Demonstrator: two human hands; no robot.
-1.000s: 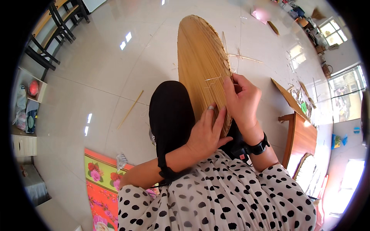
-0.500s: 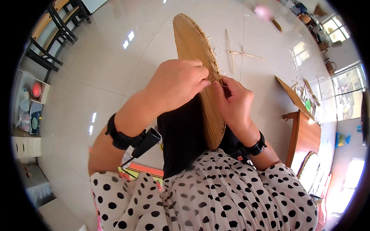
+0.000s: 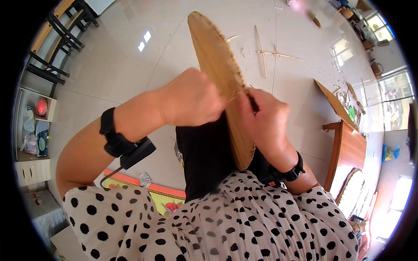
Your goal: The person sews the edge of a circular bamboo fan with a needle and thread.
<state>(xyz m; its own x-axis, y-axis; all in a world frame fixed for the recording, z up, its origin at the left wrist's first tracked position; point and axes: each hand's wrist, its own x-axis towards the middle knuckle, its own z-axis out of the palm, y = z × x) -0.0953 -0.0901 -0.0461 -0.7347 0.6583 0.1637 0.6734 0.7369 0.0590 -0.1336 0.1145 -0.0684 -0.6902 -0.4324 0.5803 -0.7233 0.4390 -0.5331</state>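
A flat tan palm-leaf fan (image 3: 213,52), with a corded, bumpy rim, stands steeply tilted with its lower end against my lap. At its right side my right hand (image 3: 265,113) is closed, thumb and fingers pinching the rim. Left of the fan my left hand (image 3: 196,98) is closed in a fist, a little smeared by motion. A thin pale fibre strand (image 3: 233,96) runs from that fist toward the rim by my right thumb. The left fingertips are hidden, as is the fan's far face.
Pale sticks (image 3: 262,52) and fibre scraps lie on the tiled floor ahead. At right are a wooden stool (image 3: 348,148) and another tan leaf piece (image 3: 328,102). Dark-legged benches (image 3: 61,39) stand far left, above a shelf unit (image 3: 32,167). A patterned mat edge (image 3: 163,191) shows below.
My left hand has pulled left and down from the fan's face, its elbow swinging outward. The right hand stays on the rim, and the fan's top has tipped slightly left.
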